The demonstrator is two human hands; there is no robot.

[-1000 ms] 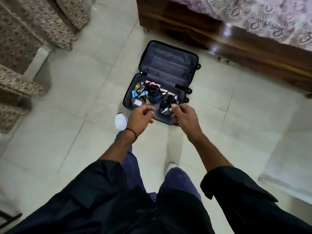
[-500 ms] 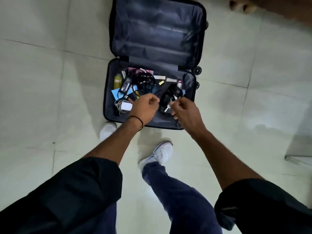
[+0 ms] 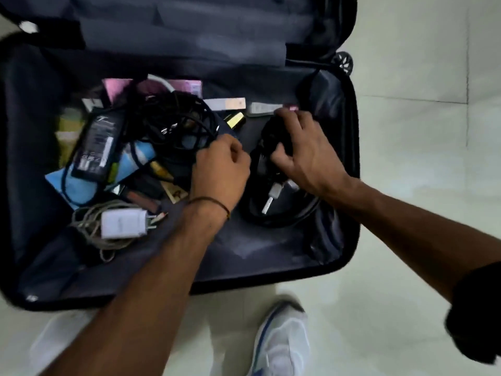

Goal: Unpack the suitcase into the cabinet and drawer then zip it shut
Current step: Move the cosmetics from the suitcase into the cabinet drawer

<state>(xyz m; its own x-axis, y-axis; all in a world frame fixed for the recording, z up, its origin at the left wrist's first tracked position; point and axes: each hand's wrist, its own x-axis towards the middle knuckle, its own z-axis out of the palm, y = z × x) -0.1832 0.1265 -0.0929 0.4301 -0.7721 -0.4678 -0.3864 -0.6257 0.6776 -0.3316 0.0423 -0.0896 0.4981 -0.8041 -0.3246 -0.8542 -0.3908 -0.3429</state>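
The right hand [image 3: 303, 150] is down in the right half of the suitcase [image 3: 257, 282], fingers clawed round a black cable bundle [image 3: 271, 169] whose pale plugs poke out beneath the palm. The left hand [image 3: 219, 169] is curled against the black cable tangle [image 3: 173, 126] mid-case; whether it actually grips a strand I cannot tell. Further left lie a power brick [image 3: 97, 145] and, toward the near-left corner, a white charger [image 3: 123, 223]. The case lies open on the tiled floor [image 3: 420, 185], still full, so I'd say unpacking has barely begun. The cabinet, the drawer and the zipping all remain. Half a second ago both hands hung clenched above the contents and the person stood taller; now they have stooped and reached in.
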